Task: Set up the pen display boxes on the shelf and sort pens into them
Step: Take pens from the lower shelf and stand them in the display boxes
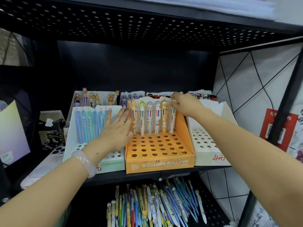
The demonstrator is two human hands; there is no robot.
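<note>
Six pens stand straight up in the back row of the orange box (159, 163), tips down in the holes and funny little heads on top. The orange box sits at the front edge of the black shelf (139, 176), between a white box with blue pens (77, 136) on its left and another white box (211, 154) on its right. The sixth pen (172, 119), at the right end of the row, is upright too. The right hand (185, 104) reaches in from the right with the wrist bent down, and its fingers (174, 102) pinch the top of that pen. The left hand (117, 128) lies flat with fingers (109, 117) straight and spread, pressing beside the left wall of the orange box. More pen boxes stand behind. A big pile of loose pens (155, 207) lies on the shelf below.
</note>
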